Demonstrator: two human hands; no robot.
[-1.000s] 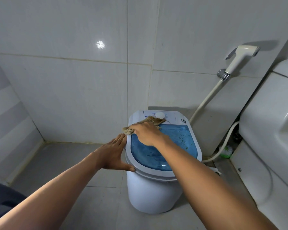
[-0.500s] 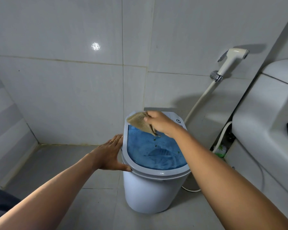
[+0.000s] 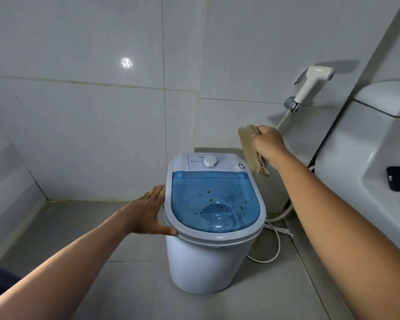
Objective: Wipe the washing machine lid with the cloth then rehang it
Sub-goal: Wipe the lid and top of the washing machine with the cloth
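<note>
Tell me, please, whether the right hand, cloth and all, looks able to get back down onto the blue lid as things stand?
Probably yes: the right hand holds the cloth up beside the machine, nothing lies between it and the blue lid, and the left hand rests only on the rim.

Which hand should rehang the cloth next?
Right. The right hand already grips the cloth, lifted clear of the lid. The left hand lies flat against the machine's rim, steadying it.

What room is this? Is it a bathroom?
Most likely a bathroom. There is a toilet tank on the right, a spray hose hanging on the tiled wall, and a small washing machine standing on the tiled floor.
</note>
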